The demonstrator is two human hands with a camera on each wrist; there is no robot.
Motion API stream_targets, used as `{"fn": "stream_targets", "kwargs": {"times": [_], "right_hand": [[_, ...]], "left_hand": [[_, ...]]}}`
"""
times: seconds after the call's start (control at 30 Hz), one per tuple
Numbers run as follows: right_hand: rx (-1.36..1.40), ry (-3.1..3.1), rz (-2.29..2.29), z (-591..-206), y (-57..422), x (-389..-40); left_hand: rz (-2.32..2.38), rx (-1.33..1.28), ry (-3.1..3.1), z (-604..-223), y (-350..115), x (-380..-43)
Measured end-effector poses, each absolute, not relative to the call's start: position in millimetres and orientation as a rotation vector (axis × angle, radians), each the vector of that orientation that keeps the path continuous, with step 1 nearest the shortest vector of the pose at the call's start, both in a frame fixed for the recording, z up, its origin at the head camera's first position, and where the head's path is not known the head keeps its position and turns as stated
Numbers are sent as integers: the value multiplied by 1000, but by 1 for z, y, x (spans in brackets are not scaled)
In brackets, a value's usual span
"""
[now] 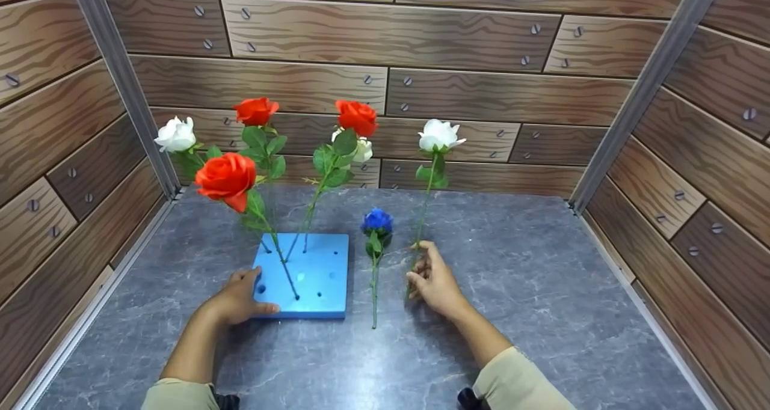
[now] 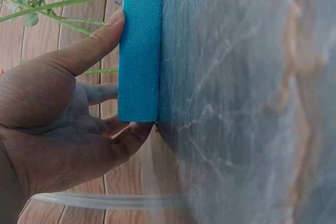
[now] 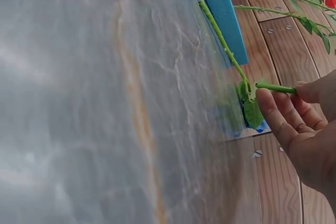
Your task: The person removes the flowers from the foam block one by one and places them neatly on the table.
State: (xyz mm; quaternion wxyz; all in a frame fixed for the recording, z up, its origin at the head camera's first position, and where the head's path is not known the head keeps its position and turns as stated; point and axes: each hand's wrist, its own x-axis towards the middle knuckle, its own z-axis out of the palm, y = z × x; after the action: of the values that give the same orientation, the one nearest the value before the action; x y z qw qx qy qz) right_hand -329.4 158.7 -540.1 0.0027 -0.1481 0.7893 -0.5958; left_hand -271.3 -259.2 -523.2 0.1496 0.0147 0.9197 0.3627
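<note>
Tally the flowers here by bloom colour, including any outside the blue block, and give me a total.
Red flowers: 3
White flowers: 3 (one held in the right hand, one partly hidden behind a red bloom)
Blue flower: 1
Total: 7

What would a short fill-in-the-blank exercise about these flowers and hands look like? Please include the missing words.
1. The right hand holds a rose whose petals are ____.
2. The block touched by the left hand is ____ in color.
3. In the head view, the number of red roses is ____.
4. The blue flower lies on the table between the block and the ____ hand.

Missing words: white; blue; three; right.
</note>
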Motion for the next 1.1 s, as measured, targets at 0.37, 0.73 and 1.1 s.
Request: {"fn": "stream_targets", "kwargs": {"times": [0.37,0.73,1.1], "right_hand": [[-407,2375,-1871,-536,167,-320],[-378,2286,-1829,-535,178,-316],[-346,2225,-1777,-538,187,-313]], "left_hand": [[1054,50,2644,-522,-259,-272],[1023,56,2658,-522,-260,-271],[1024,61,2656,-521,-259,-271]]}}
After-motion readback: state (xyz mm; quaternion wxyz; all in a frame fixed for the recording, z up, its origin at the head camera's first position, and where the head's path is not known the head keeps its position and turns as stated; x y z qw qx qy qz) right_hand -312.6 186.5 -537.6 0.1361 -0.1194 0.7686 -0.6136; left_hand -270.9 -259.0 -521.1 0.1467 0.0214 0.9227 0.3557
